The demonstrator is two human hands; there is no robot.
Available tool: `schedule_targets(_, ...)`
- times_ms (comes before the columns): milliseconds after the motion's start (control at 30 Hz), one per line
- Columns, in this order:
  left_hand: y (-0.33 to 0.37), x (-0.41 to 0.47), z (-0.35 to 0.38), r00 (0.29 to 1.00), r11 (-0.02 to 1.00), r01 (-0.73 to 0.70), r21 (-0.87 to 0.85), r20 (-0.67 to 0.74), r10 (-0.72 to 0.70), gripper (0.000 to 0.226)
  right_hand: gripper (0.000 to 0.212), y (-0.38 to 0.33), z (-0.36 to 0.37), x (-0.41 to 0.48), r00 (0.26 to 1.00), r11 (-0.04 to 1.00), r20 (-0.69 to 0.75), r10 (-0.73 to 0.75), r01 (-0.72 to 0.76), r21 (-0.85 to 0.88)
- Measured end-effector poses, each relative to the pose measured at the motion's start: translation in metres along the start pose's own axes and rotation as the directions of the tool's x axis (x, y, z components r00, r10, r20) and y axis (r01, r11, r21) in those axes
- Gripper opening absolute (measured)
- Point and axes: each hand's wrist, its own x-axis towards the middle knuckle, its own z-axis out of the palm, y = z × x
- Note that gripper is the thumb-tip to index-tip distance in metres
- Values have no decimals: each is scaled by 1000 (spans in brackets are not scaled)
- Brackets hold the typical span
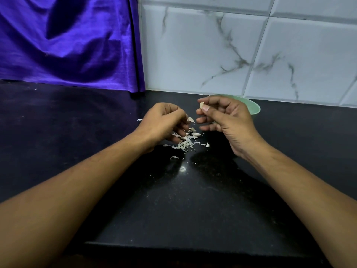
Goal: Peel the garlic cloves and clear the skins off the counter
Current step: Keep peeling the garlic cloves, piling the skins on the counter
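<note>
Behind the right hand (229, 120) pinching a clove (202, 105) sits a green bowl (254, 108); left hand (164, 120) pinches skin (190, 119).

The black, speckled counter (193, 200) carries a loose heap of pale garlic skins (185, 144) near its middle, somewhat toward the back edge. A few stray skins (173, 157) lie apart from the heap, in front of it and off to its left. A pale green bowl (254, 108) stands near the back edge, right of the heap. A purple cloth (67, 45) hangs down to the counter's back-left edge.
</note>
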Motion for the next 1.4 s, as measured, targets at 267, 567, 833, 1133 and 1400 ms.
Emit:
schedule_targets(267,-5,1,-2,993,992,-115,42,21,115,15,16,0,1,-1,1000,1000,15,8,-8,-25)
schedule_targets(567,-4,2,-4,991,990,-131,-47,28,132,12,10,2,0,-1,997,991,60,-48,55,-118)
schedule_targets(833,-6,3,-7,986,987,-161,-24,30,162,15,13,2,-1,-1,991,972,110,-72,94,-215)
schedule_targets(1133,-9,6,-9,978,968,-211,139,35,208,10,11,5,-1,1,993,962,97,-66,89,-257)
schedule_targets(1400,-7,4,-11,975,965,-221,143,48,216,10,10,4,-2,3,994,956,86,-64,86,-280)
